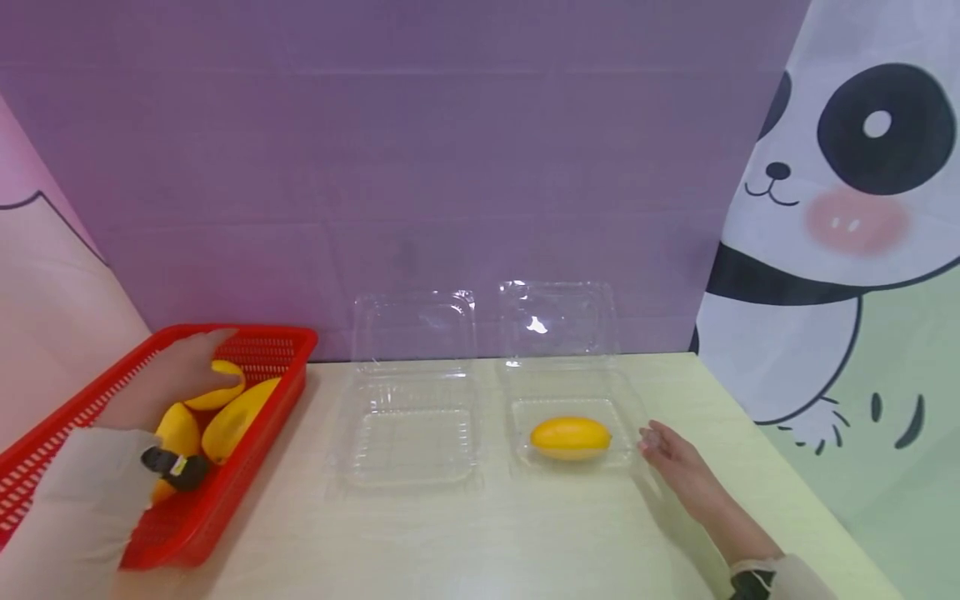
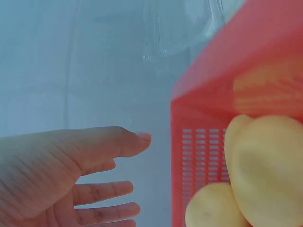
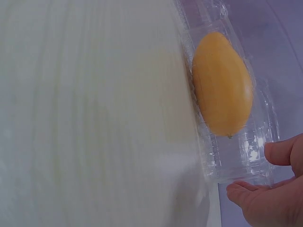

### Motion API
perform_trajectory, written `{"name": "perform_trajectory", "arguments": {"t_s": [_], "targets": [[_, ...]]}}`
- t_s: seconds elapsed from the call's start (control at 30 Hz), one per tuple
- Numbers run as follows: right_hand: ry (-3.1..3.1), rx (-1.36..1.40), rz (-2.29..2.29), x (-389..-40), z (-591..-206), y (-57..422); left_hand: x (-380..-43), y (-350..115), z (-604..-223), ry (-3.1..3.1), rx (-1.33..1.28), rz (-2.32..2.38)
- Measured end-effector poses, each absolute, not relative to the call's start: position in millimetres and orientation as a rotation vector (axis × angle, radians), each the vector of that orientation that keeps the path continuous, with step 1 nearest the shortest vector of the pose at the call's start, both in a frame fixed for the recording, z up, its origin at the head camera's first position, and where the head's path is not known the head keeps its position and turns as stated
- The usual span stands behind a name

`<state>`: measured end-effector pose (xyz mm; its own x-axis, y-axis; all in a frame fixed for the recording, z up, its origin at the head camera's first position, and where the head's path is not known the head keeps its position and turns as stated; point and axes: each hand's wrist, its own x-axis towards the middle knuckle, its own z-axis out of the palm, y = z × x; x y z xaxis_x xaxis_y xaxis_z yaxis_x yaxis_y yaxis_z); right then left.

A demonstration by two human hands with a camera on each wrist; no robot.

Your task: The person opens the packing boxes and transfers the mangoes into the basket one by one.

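Observation:
My left hand (image 1: 176, 367) is over the red basket (image 1: 258, 437), close above several yellow mangoes (image 1: 236, 421). In the left wrist view its fingers (image 2: 102, 191) are stretched out and apart, with nothing between them and the thumb. A single yellow mango (image 1: 572, 437) lies on its side in the right clear plastic container (image 1: 525, 417), whose lid is up. At that container's right edge, my right hand (image 1: 682, 471) pinches the rim lightly. The right wrist view shows its thumb (image 3: 279, 153) on one side of the edge and the fingers on the other.
A second clear plastic container (image 1: 412, 442) sits left of the first, its lid (image 1: 414, 329) raised against the purple backdrop (image 1: 412, 167). Both stand on the pale wooden table (image 1: 465, 542). A panda-printed sheet (image 1: 847, 208) hangs along the right side.

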<state>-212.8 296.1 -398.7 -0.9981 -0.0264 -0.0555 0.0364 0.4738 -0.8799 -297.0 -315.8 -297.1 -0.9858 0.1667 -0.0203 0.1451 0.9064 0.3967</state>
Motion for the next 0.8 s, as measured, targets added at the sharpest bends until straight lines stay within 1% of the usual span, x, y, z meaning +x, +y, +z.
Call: {"name": "perform_trajectory", "arguments": {"t_s": [0.47, 0.8], "targets": [[2.643, 0.005, -1.598, -213.2, -398.6, 296.3, -297.6, -283.0, -292.2, 3.093, 0.326, 0.528], [2.62, 0.022, -1.602, -213.7, -399.6, 297.6, -290.8, -262.5, -289.4, 3.085, 0.307, 0.563]]}}
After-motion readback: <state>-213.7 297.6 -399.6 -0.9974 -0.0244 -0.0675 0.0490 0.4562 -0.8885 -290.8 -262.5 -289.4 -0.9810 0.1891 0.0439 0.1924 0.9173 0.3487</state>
